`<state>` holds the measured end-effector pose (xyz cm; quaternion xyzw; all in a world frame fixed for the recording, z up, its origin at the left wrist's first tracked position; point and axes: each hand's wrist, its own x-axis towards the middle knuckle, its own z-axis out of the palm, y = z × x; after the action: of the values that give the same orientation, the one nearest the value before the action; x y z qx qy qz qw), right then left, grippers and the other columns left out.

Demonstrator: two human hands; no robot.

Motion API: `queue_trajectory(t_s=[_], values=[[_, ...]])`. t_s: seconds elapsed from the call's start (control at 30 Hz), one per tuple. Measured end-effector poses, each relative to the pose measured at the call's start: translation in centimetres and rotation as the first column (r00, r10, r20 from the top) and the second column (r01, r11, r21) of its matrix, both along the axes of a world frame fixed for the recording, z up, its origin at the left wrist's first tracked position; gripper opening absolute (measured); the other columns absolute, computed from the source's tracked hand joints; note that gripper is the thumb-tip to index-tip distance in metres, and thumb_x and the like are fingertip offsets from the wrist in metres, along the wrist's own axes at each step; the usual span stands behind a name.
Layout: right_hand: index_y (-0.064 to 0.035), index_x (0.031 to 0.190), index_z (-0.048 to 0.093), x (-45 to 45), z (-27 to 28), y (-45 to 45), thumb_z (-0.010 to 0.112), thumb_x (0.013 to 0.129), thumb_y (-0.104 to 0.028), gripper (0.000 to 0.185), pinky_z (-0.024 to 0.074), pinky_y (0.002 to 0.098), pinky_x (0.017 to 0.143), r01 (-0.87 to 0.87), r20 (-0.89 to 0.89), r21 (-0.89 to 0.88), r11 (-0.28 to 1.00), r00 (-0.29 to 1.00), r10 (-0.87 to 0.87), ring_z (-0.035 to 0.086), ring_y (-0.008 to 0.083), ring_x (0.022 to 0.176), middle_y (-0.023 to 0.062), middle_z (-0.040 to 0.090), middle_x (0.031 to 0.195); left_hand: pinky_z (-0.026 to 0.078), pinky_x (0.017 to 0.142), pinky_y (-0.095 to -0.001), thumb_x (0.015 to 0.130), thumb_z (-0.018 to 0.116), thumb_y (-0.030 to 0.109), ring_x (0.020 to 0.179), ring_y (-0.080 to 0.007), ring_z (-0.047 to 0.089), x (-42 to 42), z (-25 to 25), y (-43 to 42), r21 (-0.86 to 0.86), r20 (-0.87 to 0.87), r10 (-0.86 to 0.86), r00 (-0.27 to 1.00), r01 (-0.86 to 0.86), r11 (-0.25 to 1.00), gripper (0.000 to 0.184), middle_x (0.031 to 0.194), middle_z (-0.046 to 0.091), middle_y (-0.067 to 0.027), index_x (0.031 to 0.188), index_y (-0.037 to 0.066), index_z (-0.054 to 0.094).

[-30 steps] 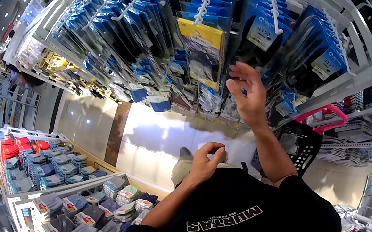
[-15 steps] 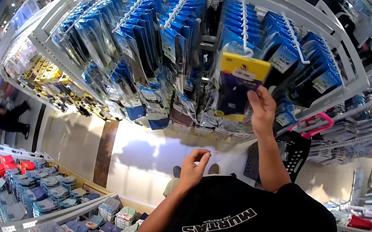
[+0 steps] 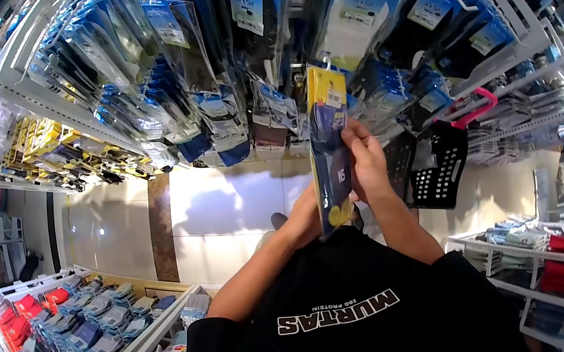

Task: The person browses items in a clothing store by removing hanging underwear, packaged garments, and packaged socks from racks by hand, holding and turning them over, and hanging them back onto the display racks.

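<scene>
A flat clear packet (image 3: 332,160) with a yellow header card and dark navy contents is upright in front of my chest, turned partly edge-on. My right hand (image 3: 369,165) grips its right side, thumb on the front. My left hand (image 3: 306,215) is at the packet's lower left edge, its fingers mostly hidden behind it. Just behind the header card, blue-topped packets (image 3: 352,15) hang from white hooks.
Several more blue-topped packets (image 3: 180,36) fill the rack ahead. At my right is a black basket (image 3: 438,172) with a pink handle (image 3: 475,106). Bins of folded goods (image 3: 82,321) stand at left. A white-framed shelf (image 3: 535,260) is at lower right. Pale floor tiles (image 3: 228,207) lie below.
My right hand has brought the yellow-topped packet closer to my chest and turned it. My left hand has moved up to the packet. The view has shifted nearer the rack.
</scene>
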<state>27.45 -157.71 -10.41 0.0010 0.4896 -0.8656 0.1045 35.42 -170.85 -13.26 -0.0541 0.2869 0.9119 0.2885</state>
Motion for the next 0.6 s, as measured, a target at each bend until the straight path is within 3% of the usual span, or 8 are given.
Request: queue_trajectory(t_s=[0.07, 0.13, 0.2, 0.3, 0.4, 0.53, 0.57, 0.6], values=[[0.0011, 0.122, 0.058, 1.2, -0.8, -0.7, 0.056, 0.098, -0.013, 0.028, 0.0488, 0.0254, 0.082, 0.065, -0.099, 0.238, 0.969, 0.994, -0.042, 0.061, 0.0112, 0.091, 0.0053, 0.066, 0.105, 0.054, 0.078, -0.0326, 0.099, 0.055, 0.033, 0.092, -0.0178, 0.061, 1.0, 0.4, -0.1, 0.060, -0.016, -0.023, 1.000, 0.024, 0.998, 0.050, 0.109, 0.057, -0.0058, 0.138, 0.006, 0.040], [0.0015, 0.124, 0.058, 2.0, -1.9, -0.7, 0.055, 0.098, -0.013, 0.030, 0.0498, 0.0250, 0.076, -0.121, -0.172, 0.274, 0.954, 0.970, 0.172, 0.061, 0.0103, 0.088, 0.0068, 0.066, 0.105, 0.054, 0.067, -0.0291, 0.095, 0.062, 0.033, 0.081, -0.0170, 0.061, 1.3, 0.1, -0.5, -0.187, -0.059, -0.011, 0.998, 0.000, 0.982, 0.051, 0.104, 0.059, -0.0066, 0.133, 0.003, 0.045], [0.0032, 0.120, 0.059, 2.5, -1.5, -1.3, 0.052, 0.097, -0.010, 0.027, 0.0538, 0.0280, 0.074, -0.230, -0.125, 0.162, 0.960, 0.960, 0.251, 0.065, 0.0144, 0.089, 0.0100, 0.067, 0.106, 0.055, 0.069, -0.0288, 0.095, 0.063, 0.031, 0.079, -0.0163, 0.064, 1.2, 0.1, -1.7, -0.426, -0.174, -0.092, 0.980, 0.009, 0.905, 0.043, 0.098, 0.065, -0.0074, 0.122, -0.001, 0.055], [0.0048, 0.116, 0.060, 2.9, -1.5, -1.4, 0.050, 0.096, -0.011, 0.028, 0.0571, 0.0318, 0.074, -0.272, 0.076, 0.005, 0.962, 0.960, 0.271, 0.068, 0.0195, 0.090, 0.0129, 0.067, 0.107, 0.056, 0.075, -0.0298, 0.094, 0.065, 0.026, 0.084, -0.0163, 0.067, 1.6, -0.5, -2.3, -0.399, -0.253, 0.071, 0.965, -0.171, 0.901, 0.037, 0.098, 0.069, -0.0096, 0.114, -0.005, 0.060], [0.0056, 0.117, 0.059, 1.2, -5.5, 0.2, 0.050, 0.096, -0.015, 0.031, 0.0583, 0.0338, 0.073, -0.392, 0.231, 0.002, 0.920, 0.895, 0.381, 0.068, 0.0224, 0.090, 0.0152, 0.066, 0.106, 0.055, 0.078, -0.0312, 0.093, 0.065, 0.021, 0.093, -0.0173, 0.066, 1.3, 0.0, -3.3, -0.359, -0.187, 0.100, 0.977, -0.163, 0.919, 0.035, 0.106, 0.068, -0.0112, 0.116, -0.005, 0.060], [0.0047, 0.122, 0.057, 1.5, -2.6, -1.9, 0.049, 0.098, -0.022, 0.036, 0.0575, 0.0318, 0.074, -0.436, 0.187, 0.052, 0.899, 0.888, 0.420, 0.067, 0.0211, 0.090, 0.0155, 0.065, 0.108, 0.055, 0.081, -0.0312, 0.092, 0.067, 0.018, 0.091, -0.0180, 0.067, 1.4, 1.2, -3.9, -0.394, -0.197, 0.092, 0.976, -0.165, 0.904, 0.032, 0.104, 0.069, -0.0110, 0.114, -0.005, 0.062], [0.0038, 0.126, 0.053, 1.3, -3.4, -2.3, 0.049, 0.099, -0.027, 0.041, 0.0561, 0.0332, 0.078, -0.489, 0.196, -0.055, 0.870, 0.849, 0.490, 0.066, 0.0219, 0.092, 0.0152, 0.065, 0.109, 0.055, 0.082, -0.0318, 0.095, 0.061, 0.022, 0.094, -0.0186, 0.066, 1.6, 0.4, -4.1, -0.423, -0.225, 0.008, 0.974, -0.105, 0.900, 0.035, 0.107, 0.067, -0.0114, 0.117, -0.005, 0.058], [0.0029, 0.130, 0.050, 1.2, -3.3, -3.2, 0.049, 0.100, -0.033, 0.047, 0.0547, 0.0346, 0.082, -0.536, 0.204, -0.157, 0.830, 0.804, 0.558, 0.065, 0.0226, 0.095, 0.0150, 0.064, 0.109, 0.054, 0.083, -0.0326, 0.096, 0.061, 0.026, 0.096, -0.0190, 0.066, 1.9, -0.6, -4.3, -0.295, -0.194, 0.026, 0.981, -0.084, 0.952, 0.038, 0.108, 0.066, -0.0115, 0.119, -0.004, 0.057]])
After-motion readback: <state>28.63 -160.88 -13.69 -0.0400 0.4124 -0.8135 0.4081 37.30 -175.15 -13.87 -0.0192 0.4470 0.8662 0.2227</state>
